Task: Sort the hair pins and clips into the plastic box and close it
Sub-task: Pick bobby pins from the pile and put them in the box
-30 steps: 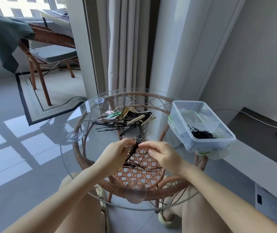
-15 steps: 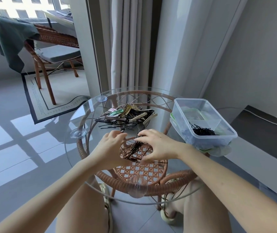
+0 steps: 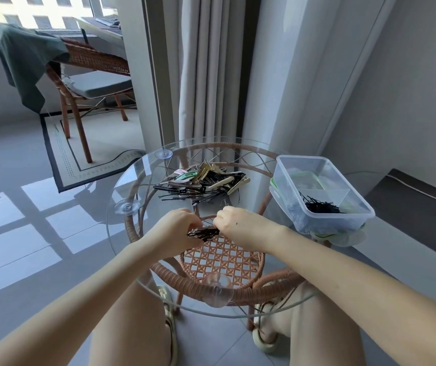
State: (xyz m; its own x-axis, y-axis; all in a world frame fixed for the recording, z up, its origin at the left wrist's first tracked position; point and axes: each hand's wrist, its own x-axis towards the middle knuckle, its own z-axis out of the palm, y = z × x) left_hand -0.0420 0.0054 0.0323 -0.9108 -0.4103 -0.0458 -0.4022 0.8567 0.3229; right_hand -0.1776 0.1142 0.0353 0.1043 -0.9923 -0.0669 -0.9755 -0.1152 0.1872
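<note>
A bundle of black hair pins lies crosswise between my two hands above the glass table top. My left hand grips the bundle's left end with curled fingers. My right hand pinches its right end. Further back on the glass lies a pile of hair pins and clips, black, gold, beige, green and pink. The clear plastic box stands open at the table's right edge, with a heap of black pins in its near compartment. Its green-edged lid lies under the box.
The round glass top rests on a rattan frame with suction cups. A curtain and wall corner stand right behind the table. A rattan chair with a green cloth stands at the back left. My knees are under the table's near edge.
My hands have gathered the loose black pins into a tight bundle and turned it crosswise. The view has shifted a little; the box and pile stay put.
</note>
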